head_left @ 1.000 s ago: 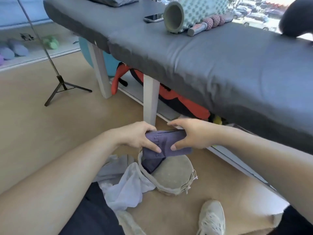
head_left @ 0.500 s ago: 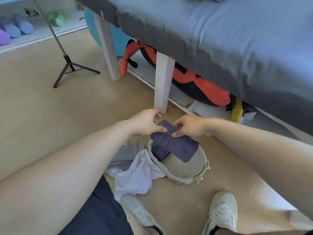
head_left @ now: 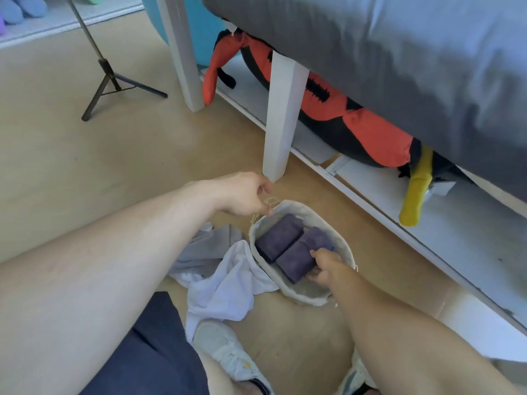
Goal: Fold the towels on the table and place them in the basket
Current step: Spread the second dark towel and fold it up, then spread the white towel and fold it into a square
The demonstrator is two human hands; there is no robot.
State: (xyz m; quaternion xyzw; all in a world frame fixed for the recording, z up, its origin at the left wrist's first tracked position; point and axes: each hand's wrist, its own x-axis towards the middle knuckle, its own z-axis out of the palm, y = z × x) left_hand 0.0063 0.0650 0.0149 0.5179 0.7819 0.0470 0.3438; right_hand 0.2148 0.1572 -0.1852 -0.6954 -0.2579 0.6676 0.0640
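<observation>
Two folded purple towels lie side by side inside the pale fabric basket, which sits on the tan floor just in front of a white table leg. The far towel rests against the basket's left wall, untouched. The near towel touches it along one long edge and is pinched at its near end by the right hand, thumb on top and fingers curled underneath. The left hand grasps the small loop handle at the basket's far rim, fingers bent round it. A crumpled white and grey cloth lies on the floor against the basket's left side. Behind, the worktop with its grey padded cover overhangs a red and black stuffed toy lying on a low white shelf. A black tripod stands on the floor at the upper left. White sneakers show at the bottom edge.
</observation>
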